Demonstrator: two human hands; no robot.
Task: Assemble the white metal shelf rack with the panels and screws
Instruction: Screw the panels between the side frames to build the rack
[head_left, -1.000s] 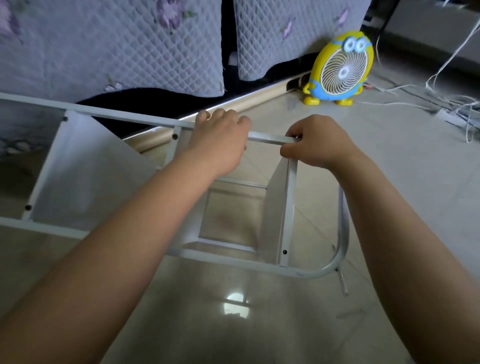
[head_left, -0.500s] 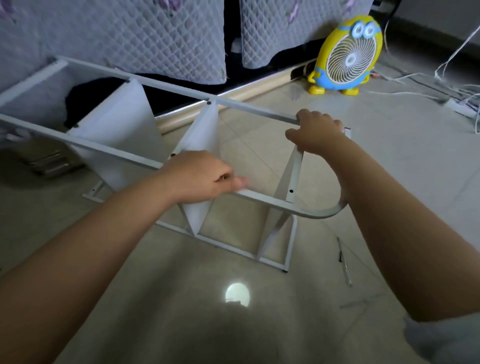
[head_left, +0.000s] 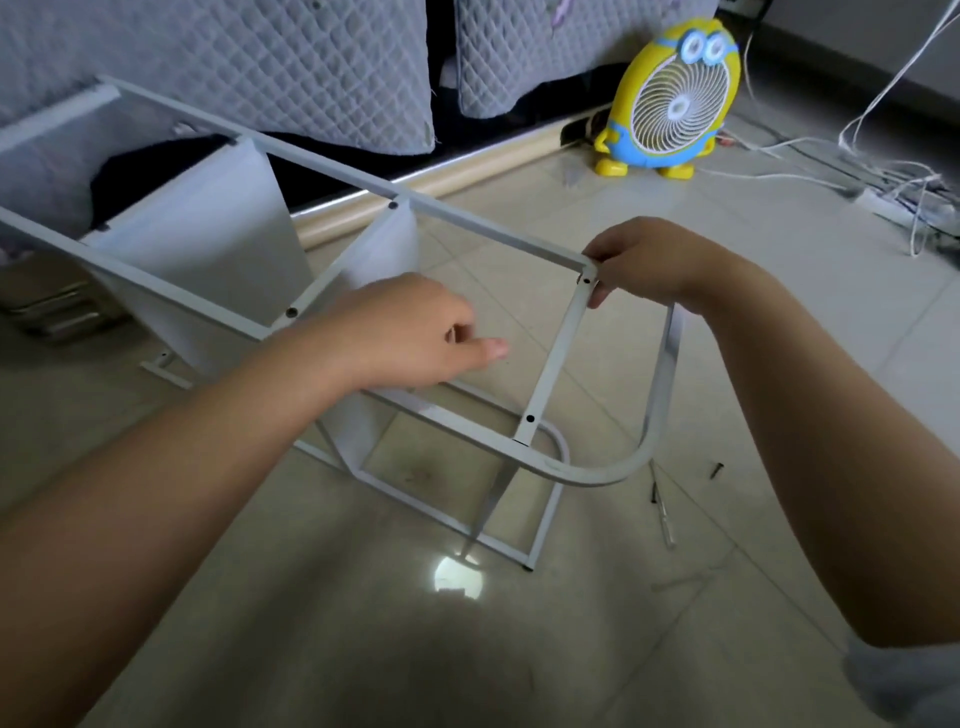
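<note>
the floor (head_left: 753, 322) is glossy beige tile, and a round bright glare (head_left: 458, 577) of a light reflects on it near the bottom of the rack. the white metal shelf rack (head_left: 332, 176) lies on its side across the tiles, running from the upper left toward the centre, with white panels (head_left: 208, 249) set between its rails and a curved end bar at the right. the right hand (head_left: 649, 262) is pinched on the rack's upper far corner, beside a dark screw hole. the left hand (head_left: 410, 332) hovers over the near rail, fingers loosely curled and thumb out, clamped on nothing that shows. a few dark screws (head_left: 717, 469) and a thin tool lie on the tiles just right of the curved bar. behind, quilted grey covers (head_left: 291, 62) hang down; a yellow cartoon fan (head_left: 672, 98) stands on the floor, with white cables (head_left: 893, 187) tangled at the far right.
</note>
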